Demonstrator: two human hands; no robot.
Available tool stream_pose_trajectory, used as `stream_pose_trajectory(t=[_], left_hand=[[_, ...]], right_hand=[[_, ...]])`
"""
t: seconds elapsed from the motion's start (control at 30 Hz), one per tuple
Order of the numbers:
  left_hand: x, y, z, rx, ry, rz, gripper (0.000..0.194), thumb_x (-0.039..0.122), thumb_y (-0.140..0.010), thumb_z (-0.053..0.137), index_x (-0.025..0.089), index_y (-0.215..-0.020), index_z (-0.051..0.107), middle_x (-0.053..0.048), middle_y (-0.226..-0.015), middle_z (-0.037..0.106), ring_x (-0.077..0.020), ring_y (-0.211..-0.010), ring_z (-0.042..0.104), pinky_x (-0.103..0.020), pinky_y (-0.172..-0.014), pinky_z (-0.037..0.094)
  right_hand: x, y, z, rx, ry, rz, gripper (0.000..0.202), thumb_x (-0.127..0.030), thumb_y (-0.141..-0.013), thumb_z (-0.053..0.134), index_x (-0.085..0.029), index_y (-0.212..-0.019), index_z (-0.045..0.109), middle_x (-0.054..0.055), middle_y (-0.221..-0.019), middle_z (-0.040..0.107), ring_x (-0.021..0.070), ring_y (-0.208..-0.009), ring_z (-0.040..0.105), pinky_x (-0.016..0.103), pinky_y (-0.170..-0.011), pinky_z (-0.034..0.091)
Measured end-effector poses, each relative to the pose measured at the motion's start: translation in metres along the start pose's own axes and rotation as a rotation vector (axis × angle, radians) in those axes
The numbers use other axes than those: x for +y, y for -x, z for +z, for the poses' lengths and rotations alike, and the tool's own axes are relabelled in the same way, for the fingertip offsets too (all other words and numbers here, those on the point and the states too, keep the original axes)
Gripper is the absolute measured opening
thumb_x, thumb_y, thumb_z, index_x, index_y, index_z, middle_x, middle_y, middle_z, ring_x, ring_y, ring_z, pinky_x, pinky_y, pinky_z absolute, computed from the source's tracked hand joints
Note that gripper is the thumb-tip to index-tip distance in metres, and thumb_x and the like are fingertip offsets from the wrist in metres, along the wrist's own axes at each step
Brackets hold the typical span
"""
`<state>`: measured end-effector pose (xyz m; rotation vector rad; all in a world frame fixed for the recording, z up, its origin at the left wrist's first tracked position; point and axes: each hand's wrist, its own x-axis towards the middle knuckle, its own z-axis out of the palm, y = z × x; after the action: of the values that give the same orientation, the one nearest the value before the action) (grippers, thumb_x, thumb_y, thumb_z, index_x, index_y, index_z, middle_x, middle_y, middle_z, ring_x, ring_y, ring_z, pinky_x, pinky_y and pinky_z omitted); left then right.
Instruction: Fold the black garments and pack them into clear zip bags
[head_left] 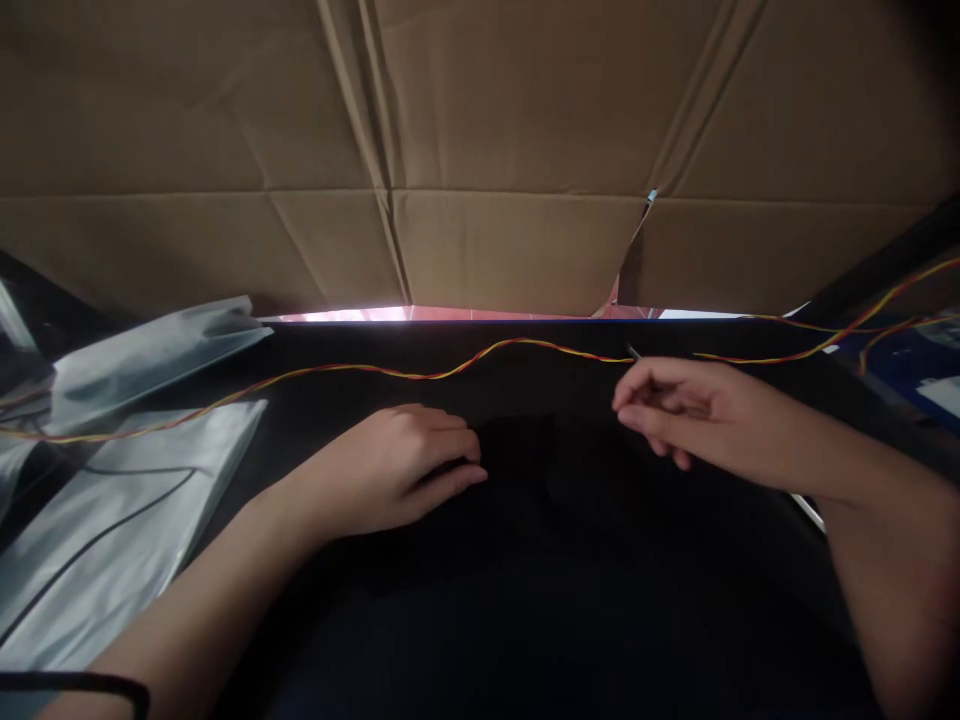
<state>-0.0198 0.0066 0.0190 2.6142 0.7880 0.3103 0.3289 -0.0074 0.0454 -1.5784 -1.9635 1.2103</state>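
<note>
My left hand [409,462] lies palm down on the black surface [517,600]. Its fingers are loosely curled, with the thumb close to them, and nothing shows in them. Further right, my right hand [679,410] is raised with bent fingers, closed on a thin, dark stick-like piece [634,352]. Only its short tip shows above the index finger, so its kind cannot be made out. A twisted red and yellow wire [427,376] runs across behind both hands. It passes behind my right hand, close to the thin piece; whether they touch is unclear.
A creased brown cardboard sheet [517,240] stands upright along the back. At the left are a translucent plastic bag [150,360], a flat whitish bag [127,560] and a black cable [112,535]. A blue object [900,365] is at the right edge.
</note>
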Motion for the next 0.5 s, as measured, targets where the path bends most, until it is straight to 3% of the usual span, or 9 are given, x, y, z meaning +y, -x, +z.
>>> stream_pose_trajectory(t=[0.07,0.13,0.3,0.4,0.5], left_hand=[[0.000,0.000,-0.001,-0.006,-0.004,-0.012,0.024,0.035,-0.112,0.053,0.024,-0.103,0.072,0.000,-0.092,0.072,-0.0176,-0.083,0.068,-0.031,-0.076,0.046],[-0.001,0.001,-0.001,-0.012,-0.009,-0.021,0.023,0.035,-0.112,0.053,0.025,-0.103,0.072,0.001,-0.091,0.072,-0.0176,-0.083,0.068,-0.031,-0.077,0.045],[-0.001,0.000,0.000,-0.007,-0.015,-0.040,0.021,0.035,-0.112,0.054,0.026,-0.103,0.071,0.002,-0.092,0.072,-0.0173,-0.082,0.068,-0.031,-0.076,0.045],[-0.001,0.000,-0.002,0.053,-0.012,-0.036,0.021,0.034,-0.112,0.054,0.025,-0.104,0.071,0.001,-0.092,0.072,-0.0166,-0.082,0.067,-0.030,-0.077,0.046],[-0.002,0.000,-0.006,0.134,-0.011,-0.058,0.022,0.034,-0.112,0.054,0.023,-0.102,0.071,0.001,-0.092,0.072,-0.0163,-0.083,0.068,-0.029,-0.078,0.046]], right_hand=[[0.010,0.000,-0.003,-0.118,0.108,0.150,0.041,-0.065,-0.091,0.075,-0.024,-0.092,0.067,-0.003,-0.064,0.062,0.0161,-0.056,0.062,0.026,-0.047,0.048],[0.015,0.000,0.004,-0.155,0.253,0.228,0.045,-0.068,-0.088,0.076,-0.024,-0.086,0.066,-0.001,-0.067,0.066,0.0173,-0.057,0.063,0.026,-0.046,0.045],[0.005,0.003,0.038,0.138,0.592,0.224,0.045,-0.067,-0.084,0.077,-0.025,-0.083,0.062,0.003,-0.082,0.074,0.0235,-0.067,0.070,0.031,-0.051,0.043],[-0.001,0.011,0.051,0.236,0.602,0.170,0.030,-0.049,-0.089,0.076,-0.026,-0.103,0.061,0.002,-0.086,0.074,0.0252,-0.073,0.074,0.033,-0.058,0.050],[0.001,0.022,0.055,0.347,0.566,0.100,0.038,-0.034,-0.090,0.074,-0.029,-0.123,0.055,0.002,-0.096,0.076,0.0252,-0.081,0.077,0.034,-0.065,0.057]])
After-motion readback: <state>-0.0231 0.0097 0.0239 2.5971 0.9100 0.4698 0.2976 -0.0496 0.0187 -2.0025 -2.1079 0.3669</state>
